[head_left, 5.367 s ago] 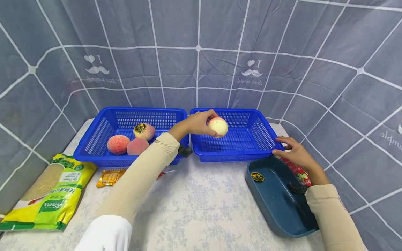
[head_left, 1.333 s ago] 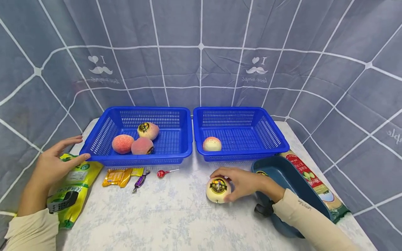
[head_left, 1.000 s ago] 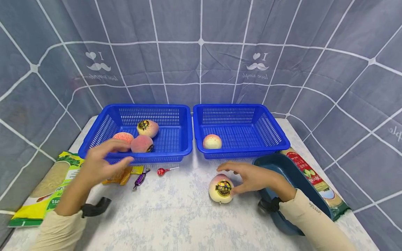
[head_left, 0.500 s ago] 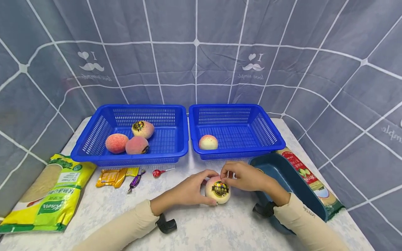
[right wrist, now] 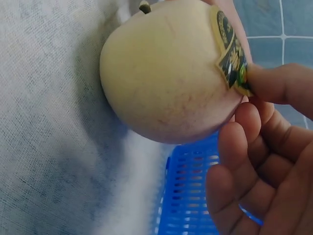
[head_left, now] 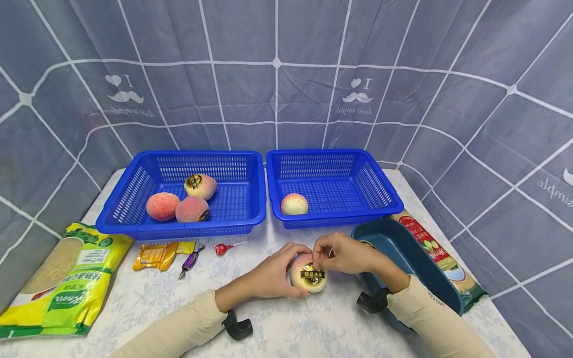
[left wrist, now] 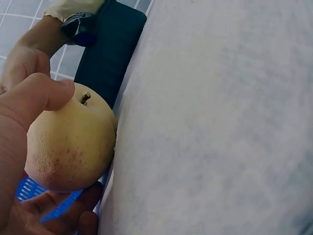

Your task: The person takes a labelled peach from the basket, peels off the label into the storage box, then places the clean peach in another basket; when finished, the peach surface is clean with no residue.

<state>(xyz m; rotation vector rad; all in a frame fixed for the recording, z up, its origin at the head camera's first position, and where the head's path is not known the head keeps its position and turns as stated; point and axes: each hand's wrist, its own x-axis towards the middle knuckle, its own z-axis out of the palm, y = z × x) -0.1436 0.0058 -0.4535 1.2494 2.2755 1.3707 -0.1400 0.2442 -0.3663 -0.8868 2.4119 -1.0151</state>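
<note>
Peach [head_left: 308, 273] sits in left grip [head_left: 273, 272]; right grip [head_left: 342, 252] picks its sticker [head_left: 312, 276].

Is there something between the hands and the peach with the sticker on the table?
Nothing visible. The left hand already grips the stickered peach on the table, and the right hand touches the upper edge of its sticker with a fingertip.

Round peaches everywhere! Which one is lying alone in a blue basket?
The pale pink-yellow peach in the right blue plastic basket. Three peaches share the left basket, and another sits on the table between both hands.
</note>
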